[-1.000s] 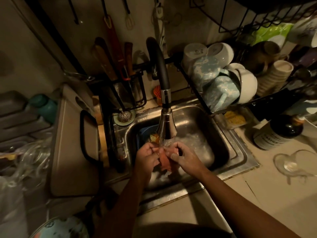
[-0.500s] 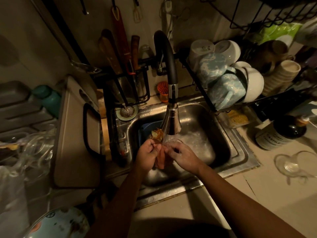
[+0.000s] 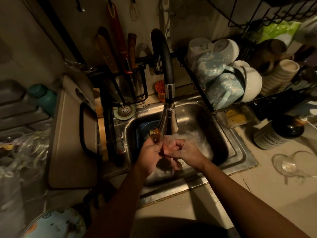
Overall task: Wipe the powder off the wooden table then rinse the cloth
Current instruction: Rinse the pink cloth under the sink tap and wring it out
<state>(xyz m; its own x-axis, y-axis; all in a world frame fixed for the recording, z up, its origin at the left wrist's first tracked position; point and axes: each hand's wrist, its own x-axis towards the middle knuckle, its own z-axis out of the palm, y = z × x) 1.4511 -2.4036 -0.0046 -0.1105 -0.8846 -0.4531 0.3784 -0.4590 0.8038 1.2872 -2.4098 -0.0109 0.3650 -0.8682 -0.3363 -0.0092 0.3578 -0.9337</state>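
Observation:
An orange cloth (image 3: 172,162) is bunched between both hands over the steel sink (image 3: 236,152). My left hand (image 3: 151,153) grips its left side and my right hand (image 3: 183,152) grips its right side, fingers curled round it. Water runs onto the hands from the black and chrome tap (image 3: 169,121) just above them. A wet end of the cloth hangs below the hands. Most of the cloth is hidden by my fingers. The wooden table is not in view.
A dish rack (image 3: 223,74) with bowls and cups stands right of the sink. A dark bottle (image 3: 277,133) and a glass lid (image 3: 291,165) lie on the right counter. A cutting board (image 3: 68,143) leans at the left, knives (image 3: 120,54) behind.
Both hands have stayed under the running tap, working the cloth; it is now more squeezed between them. The camera has shifted slightly.

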